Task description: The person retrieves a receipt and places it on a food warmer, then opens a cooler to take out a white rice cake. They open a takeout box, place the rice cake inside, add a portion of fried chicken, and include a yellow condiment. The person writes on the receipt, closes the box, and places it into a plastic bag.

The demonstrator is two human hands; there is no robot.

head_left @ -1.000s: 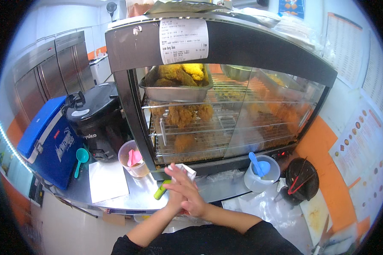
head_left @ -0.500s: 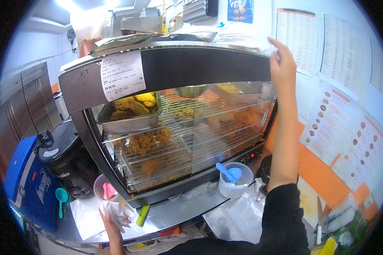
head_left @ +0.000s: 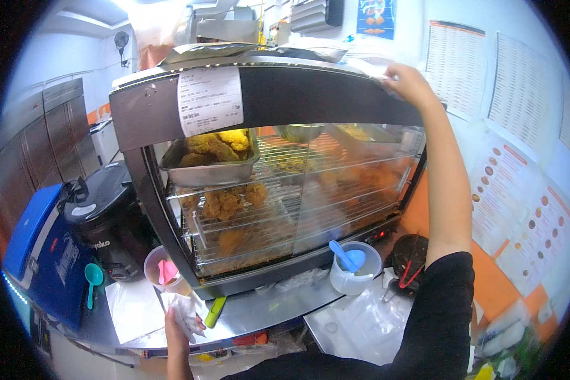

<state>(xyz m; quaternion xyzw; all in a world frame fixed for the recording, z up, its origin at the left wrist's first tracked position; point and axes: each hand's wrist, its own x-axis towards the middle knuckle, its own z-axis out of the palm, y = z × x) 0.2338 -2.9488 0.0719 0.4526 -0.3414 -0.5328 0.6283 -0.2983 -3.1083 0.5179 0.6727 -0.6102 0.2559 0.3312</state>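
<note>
Hands (head_left: 410, 85) curled, left (head_left: 176, 330) around white wrapping (head_left: 185, 309)

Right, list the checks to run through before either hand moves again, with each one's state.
1. Left hand has hold of the crumpled white paper: ok.
2. Right hand has a firm grip on the pale sheets atop the food cabinet: cannot tell; it is at the edge, but its hold is unclear.
3. Space beside the left hand uncluttered: not ok; a green object lies just to its right.
4. Blue scoop sits in the white tub: ok, its handle sticks up.
5. Cabinet glass fully closed: cannot tell; reflections obscure it.
</note>
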